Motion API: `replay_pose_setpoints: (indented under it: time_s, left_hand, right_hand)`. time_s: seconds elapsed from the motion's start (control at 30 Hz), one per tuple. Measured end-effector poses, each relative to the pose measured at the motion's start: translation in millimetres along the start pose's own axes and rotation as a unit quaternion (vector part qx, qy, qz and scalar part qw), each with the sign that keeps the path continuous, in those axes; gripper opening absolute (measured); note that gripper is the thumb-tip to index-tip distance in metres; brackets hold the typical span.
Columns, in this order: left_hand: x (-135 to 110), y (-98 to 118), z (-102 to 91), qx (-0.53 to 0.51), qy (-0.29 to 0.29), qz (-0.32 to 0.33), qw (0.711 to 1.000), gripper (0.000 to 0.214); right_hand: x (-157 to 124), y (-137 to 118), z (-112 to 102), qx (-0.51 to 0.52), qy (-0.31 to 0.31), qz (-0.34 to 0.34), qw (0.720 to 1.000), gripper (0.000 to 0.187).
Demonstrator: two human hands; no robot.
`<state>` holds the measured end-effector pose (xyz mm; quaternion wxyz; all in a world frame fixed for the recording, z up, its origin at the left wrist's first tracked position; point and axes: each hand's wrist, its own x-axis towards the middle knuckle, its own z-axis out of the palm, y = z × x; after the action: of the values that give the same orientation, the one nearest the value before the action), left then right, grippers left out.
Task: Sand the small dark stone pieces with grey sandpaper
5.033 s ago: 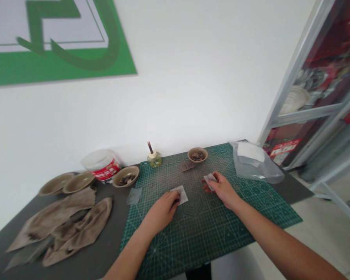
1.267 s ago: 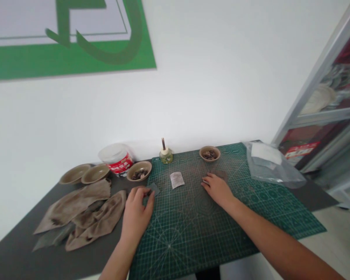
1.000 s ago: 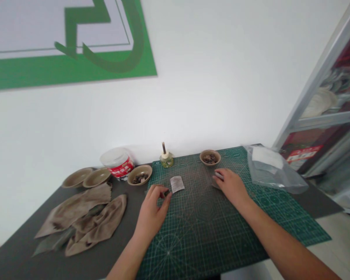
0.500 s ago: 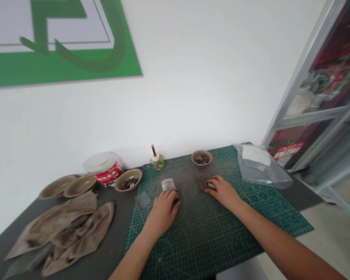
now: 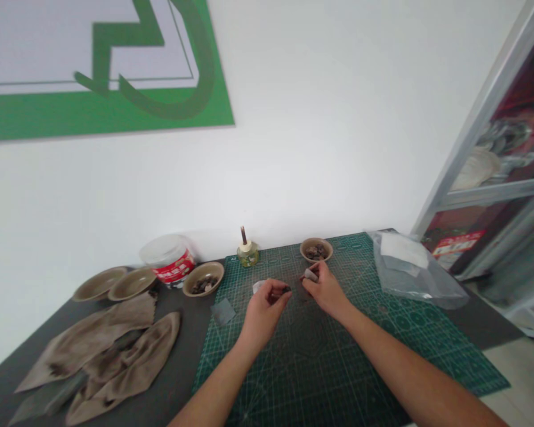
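My left hand (image 5: 267,308) is raised above the green cutting mat (image 5: 249,367), its thumb and fingers pinching a small dark piece (image 5: 287,289). Too little of that piece shows to tell its kind. To the right, my right hand (image 5: 324,289) is closed on a small folded grey-brown sheet (image 5: 310,274). Just behind the left hand lies a white paper piece (image 5: 257,286), partly covered. A grey square sheet (image 5: 223,312) rests flat to its left. Beyond the right hand stands a small bowl (image 5: 315,242) of dark, rough bits.
Another bowl (image 5: 203,279) of dark bits, a tub with a red label (image 5: 173,267) and a small glass bottle (image 5: 248,256) line the wall. Two bowls (image 5: 98,284) and stained cloths (image 5: 129,356) are left. A clear plastic bag (image 5: 427,284) lies right.
Both hands have lifted from the mat and come closer together. The dark piece now shows in the left fingertips, and the right hand holds the sheet up. The view has shifted slightly.
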<state>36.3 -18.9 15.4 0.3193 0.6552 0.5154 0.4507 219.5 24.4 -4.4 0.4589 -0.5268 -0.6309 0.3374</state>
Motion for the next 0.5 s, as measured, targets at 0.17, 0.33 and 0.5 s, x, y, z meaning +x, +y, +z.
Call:
replay_pose_setpoints:
  time_s: [0.17, 0.33, 0.5]
  left_hand:
    - [9.6, -7.3, 14.8, -0.015, 0.050, 0.035, 0.998, 0.016]
    - [7.9, -16.1, 14.1, -0.019, 0.055, 0.036, 0.998, 0.017]
    - [11.9, -18.6, 9.4, -0.050, 0.022, 0.021, 0.998, 0.020]
  right_hand:
    - [0.0, 0.8, 8.2, 0.155, -0.033, 0.024, 0.987, 0.021]
    - [-2.8, 1.7, 6.8, 0.181, -0.080, 0.002, 0.980, 0.011]
    - [-2.0, -11.1, 15.1, 0.166, -0.076, -0.032, 0.983, 0.015]
